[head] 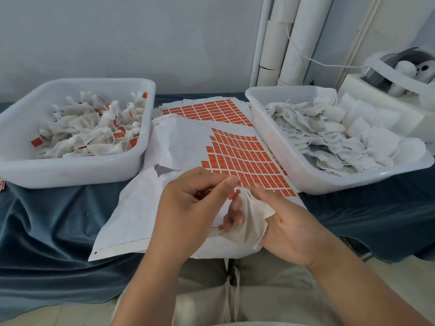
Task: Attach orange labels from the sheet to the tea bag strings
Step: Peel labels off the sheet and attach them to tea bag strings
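1. Tea bag (249,222) rests in our right hand (292,229), fingers curled round it. Our left hand (195,203) pinches its gathered top, likely the string.
2. Next, we judge, comes peeling an orange label (244,158) off the label sheet (179,142) just beyond that pinch.

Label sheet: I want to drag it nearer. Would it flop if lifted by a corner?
Probably floppy: the label sheet buckles and droops over the blue cloth's front edge. Likely thin and light; pushed, it might crease.
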`<state>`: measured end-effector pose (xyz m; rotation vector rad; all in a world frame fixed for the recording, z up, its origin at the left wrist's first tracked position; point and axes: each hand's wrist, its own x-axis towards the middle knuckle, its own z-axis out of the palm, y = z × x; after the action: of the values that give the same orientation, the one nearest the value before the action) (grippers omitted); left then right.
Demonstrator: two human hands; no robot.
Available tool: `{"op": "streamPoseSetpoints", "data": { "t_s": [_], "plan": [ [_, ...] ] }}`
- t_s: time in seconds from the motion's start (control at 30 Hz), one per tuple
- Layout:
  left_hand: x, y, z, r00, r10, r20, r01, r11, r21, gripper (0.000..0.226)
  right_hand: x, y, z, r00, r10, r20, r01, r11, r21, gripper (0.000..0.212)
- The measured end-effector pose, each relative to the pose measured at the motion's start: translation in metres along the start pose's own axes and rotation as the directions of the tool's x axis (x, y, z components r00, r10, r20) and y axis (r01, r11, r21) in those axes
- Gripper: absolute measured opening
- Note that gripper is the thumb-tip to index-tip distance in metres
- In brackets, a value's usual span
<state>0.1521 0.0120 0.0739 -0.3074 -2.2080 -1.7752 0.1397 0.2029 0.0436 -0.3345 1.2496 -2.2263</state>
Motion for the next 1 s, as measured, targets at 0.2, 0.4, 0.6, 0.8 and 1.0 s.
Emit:
{"op": "streamPoseSetpoints", "data": {
  "t_s": [0.2, 0.4, 0.6, 0.8, 1.0],
  "plan": [
    [0.002, 0.001, -0.013, 0.974, -0.111, -0.198, 0.088, 0.989, -0.119, 0.009, -0.002, -0.003, 0.002, 0.997, -0.044, 0.061, 0.054, 0.984, -0.171, 0.048],
    [0.0, 0.007, -0.01, 0.976, -0.118, -0.182, 0.088, 0.982, -0.165, 0.012, -0.006, -0.003, -0.004, 0.99, -0.004, 0.142, 0.056, 0.93, -0.362, 0.047],
    [0.0, 0.004, -0.009, 0.976, -0.084, -0.203, 0.063, 0.992, -0.105, 0.012, -0.005, -0.005, -0.001, 0.985, -0.07, 0.155, 0.124, 0.919, -0.375, 0.026],
    [-0.001, 0.003, -0.007, 0.976, -0.04, -0.214, 0.027, 0.998, -0.065, 0.014, -0.009, -0.006, -0.005, 0.969, 0.095, 0.23, 0.02, 0.893, -0.449, 0.027],
    [-0.002, 0.003, 0.002, 0.988, 0.002, -0.154, -0.006, 1.0, -0.026, 0.011, -0.009, -0.002, 0.003, 0.957, 0.177, 0.23, -0.03, 0.847, -0.53, 0.048]
  ]
}}
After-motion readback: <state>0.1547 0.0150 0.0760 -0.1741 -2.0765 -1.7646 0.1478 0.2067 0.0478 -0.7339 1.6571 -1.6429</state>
